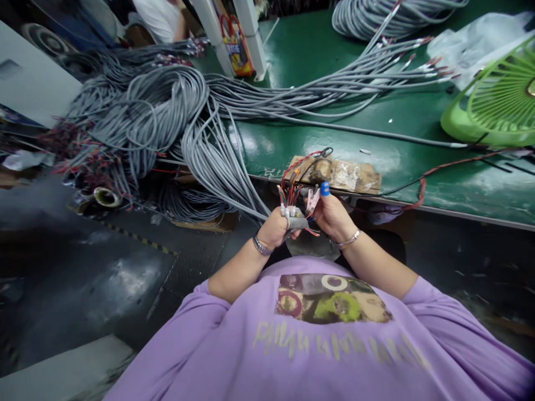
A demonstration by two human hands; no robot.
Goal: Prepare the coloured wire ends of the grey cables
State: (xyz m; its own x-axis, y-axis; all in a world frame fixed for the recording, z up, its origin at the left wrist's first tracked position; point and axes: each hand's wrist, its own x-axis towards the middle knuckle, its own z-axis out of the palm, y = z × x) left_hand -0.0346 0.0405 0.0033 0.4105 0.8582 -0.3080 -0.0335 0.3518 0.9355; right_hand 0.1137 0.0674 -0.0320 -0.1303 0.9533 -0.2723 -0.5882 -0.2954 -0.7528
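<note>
My left hand (273,229) is closed around the ends of several grey cables (246,195), which run down to it from the bench. Thin coloured wires (288,196) fan out above the fist from the stripped cable ends. Close beside it on the right is my right hand (333,218), with a blue finger cover (325,189) on the raised thumb. Its fingers are closed on a pale pink alligator clip (312,201) next to the wires. Parts of the right fingers are hidden behind the clip and thumb.
Along the green bench's (418,184) front edge lies a worn wooden block (355,175) with red and black leads. Large grey cable coils (167,100) heap at the left. A green fan (493,106) and plastic bag (468,47) stand right. Another person's sleeve (161,19) shows behind.
</note>
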